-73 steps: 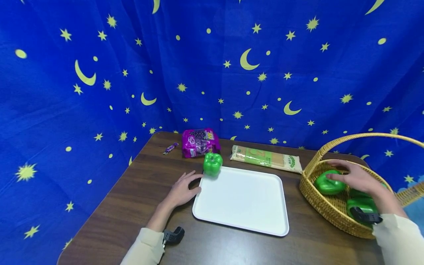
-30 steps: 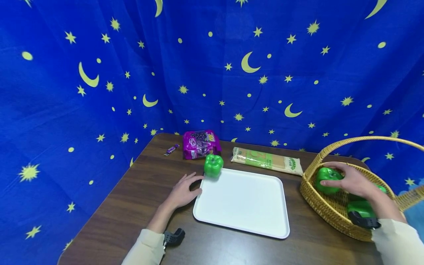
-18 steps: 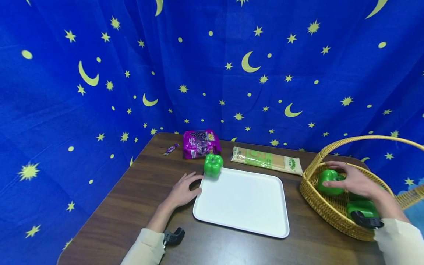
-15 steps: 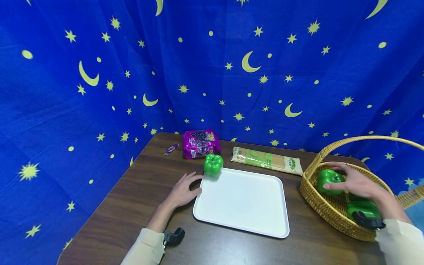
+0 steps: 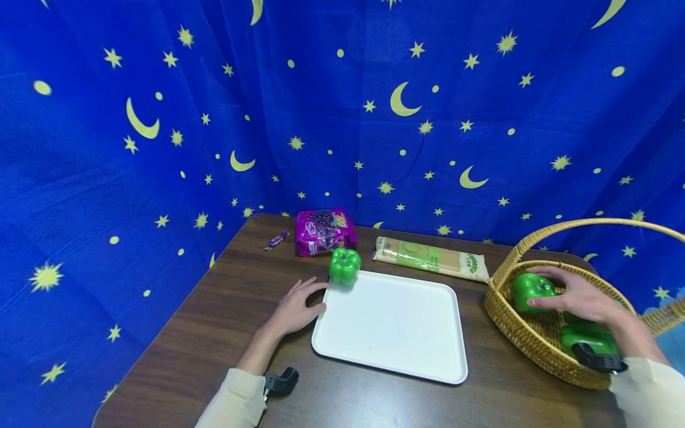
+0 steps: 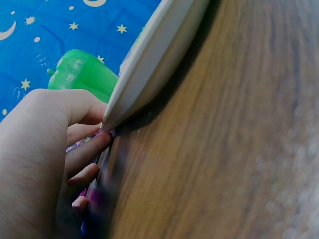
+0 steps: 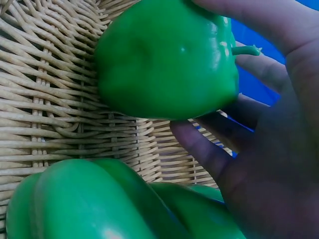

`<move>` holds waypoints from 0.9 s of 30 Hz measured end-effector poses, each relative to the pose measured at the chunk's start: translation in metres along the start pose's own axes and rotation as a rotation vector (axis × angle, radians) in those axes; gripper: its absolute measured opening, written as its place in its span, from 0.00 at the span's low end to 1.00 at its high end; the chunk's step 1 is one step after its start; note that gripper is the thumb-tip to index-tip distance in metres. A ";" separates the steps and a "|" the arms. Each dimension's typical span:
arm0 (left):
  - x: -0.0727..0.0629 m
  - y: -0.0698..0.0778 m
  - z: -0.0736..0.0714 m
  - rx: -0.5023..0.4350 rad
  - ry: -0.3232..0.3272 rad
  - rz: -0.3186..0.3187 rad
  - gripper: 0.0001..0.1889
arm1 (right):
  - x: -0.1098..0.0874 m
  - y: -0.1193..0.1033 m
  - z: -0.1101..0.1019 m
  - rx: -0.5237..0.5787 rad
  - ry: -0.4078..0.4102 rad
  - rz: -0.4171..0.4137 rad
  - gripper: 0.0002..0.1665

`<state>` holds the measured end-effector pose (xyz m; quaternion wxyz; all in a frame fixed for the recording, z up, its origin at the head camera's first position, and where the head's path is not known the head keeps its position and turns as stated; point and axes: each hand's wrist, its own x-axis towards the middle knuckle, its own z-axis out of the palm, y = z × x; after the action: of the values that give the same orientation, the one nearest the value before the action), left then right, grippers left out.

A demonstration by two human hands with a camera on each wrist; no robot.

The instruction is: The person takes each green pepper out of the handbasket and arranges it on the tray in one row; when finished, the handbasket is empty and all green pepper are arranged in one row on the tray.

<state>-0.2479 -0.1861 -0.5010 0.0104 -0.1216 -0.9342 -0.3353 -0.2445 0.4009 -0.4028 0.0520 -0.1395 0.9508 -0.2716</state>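
Note:
In the head view my right hand (image 5: 580,294) reaches into the wicker basket (image 5: 527,330) and grips a green bell pepper (image 5: 527,292) between thumb and fingers. The right wrist view shows this bell pepper (image 7: 159,64) against the woven wall, its stem pointing towards the palm. More green bell peppers (image 5: 588,337) lie below, partly hidden by the wrist. My left hand (image 5: 293,306) rests at the left edge of a white tray (image 5: 393,324), thumb and forefinger touching its rim. Another green bell pepper (image 5: 344,266) stands on the tray's far left corner.
Behind the tray lie a purple snack bag (image 5: 323,232) and a long green-and-cream packet (image 5: 430,258). A small wrapped candy (image 5: 276,240) is near the table's far left corner. The basket's tall handle (image 5: 583,222) arches over the right arm. A blue star-patterned cloth (image 5: 321,107) hangs behind.
My right hand has closed round the bell pepper in the basket, which has turned so its stem faces right, towards the palm. The left hand and tray have not moved.

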 end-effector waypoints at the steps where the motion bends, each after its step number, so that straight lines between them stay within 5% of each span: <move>1: 0.000 0.000 0.000 0.001 0.000 0.001 0.24 | 0.000 0.000 0.000 -0.005 0.006 0.001 0.45; 13: 0.002 0.000 0.000 0.000 -0.018 -0.012 0.24 | -0.007 -0.014 -0.013 0.009 0.075 0.061 0.43; 27: 0.000 0.001 0.000 -0.006 -0.013 -0.019 0.23 | -0.023 -0.049 -0.024 -0.033 0.168 -0.021 0.34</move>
<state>-0.2480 -0.1856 -0.5002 0.0007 -0.1148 -0.9343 -0.3375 -0.2153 0.3796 -0.3561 -0.0329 -0.1272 0.9546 -0.2674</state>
